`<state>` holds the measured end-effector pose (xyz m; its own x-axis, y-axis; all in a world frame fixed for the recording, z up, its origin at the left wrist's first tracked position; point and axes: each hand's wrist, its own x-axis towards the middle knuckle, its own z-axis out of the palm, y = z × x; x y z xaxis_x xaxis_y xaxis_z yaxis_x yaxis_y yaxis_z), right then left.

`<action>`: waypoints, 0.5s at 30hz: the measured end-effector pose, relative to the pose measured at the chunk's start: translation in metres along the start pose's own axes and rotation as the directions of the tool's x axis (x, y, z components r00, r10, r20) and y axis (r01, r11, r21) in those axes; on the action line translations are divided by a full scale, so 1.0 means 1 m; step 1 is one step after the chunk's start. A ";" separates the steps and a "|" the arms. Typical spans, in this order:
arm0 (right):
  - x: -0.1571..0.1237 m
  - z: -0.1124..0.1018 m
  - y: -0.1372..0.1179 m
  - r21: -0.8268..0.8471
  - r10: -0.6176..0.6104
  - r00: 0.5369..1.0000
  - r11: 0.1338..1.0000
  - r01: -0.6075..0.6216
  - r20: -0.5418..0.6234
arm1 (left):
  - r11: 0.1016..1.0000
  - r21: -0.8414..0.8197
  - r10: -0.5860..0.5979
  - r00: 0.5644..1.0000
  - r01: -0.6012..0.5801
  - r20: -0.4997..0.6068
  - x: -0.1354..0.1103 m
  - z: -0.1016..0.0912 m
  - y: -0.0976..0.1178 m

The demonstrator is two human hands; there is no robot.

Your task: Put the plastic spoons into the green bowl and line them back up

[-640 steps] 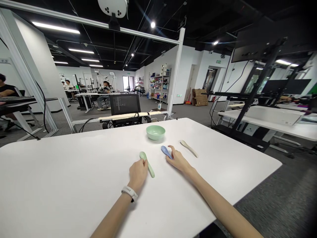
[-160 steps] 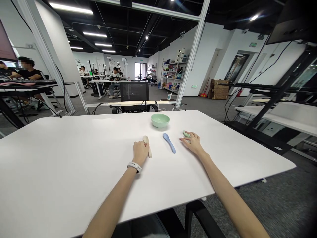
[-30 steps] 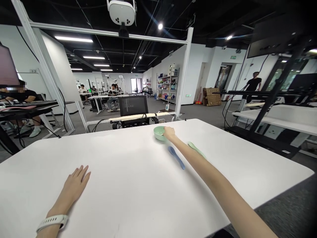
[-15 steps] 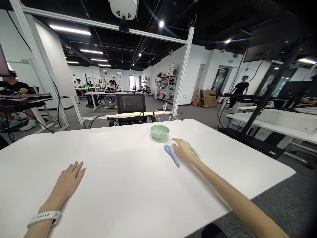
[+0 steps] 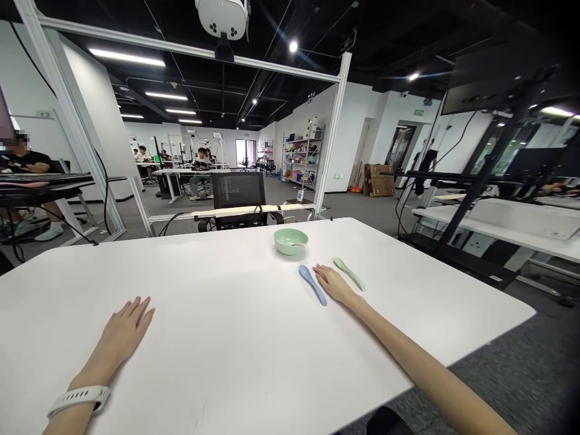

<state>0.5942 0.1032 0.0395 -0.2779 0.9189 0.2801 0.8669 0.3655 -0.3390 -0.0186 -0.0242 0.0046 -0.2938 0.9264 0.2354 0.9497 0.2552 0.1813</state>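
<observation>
The green bowl (image 5: 285,246) stands near the far edge of the white surface (image 5: 217,350), toward its far right corner, with a pale spoon (image 5: 299,244) lying inside against its wall. The right hand (image 5: 333,282), holding nothing, lies with fingers extended between the blue spoon (image 5: 313,286) and the green spoon (image 5: 348,273), the latter nearer the right edge. The left hand (image 5: 125,331) rests open, fingers slightly spread, toward the left edge, well apart from them all.
</observation>
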 end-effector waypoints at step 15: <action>0.142 -0.071 -0.072 -0.254 0.169 0.984 0.955 -0.150 0.055 | 1.000 0.004 0.011 1.000 -0.011 0.002 -0.004 -0.003 0.005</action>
<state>0.5211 0.1969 0.1675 -0.1497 0.9742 0.1689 0.9751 0.1737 -0.1376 -0.0134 -0.0278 0.0078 -0.2837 0.9295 0.2358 0.9532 0.2466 0.1747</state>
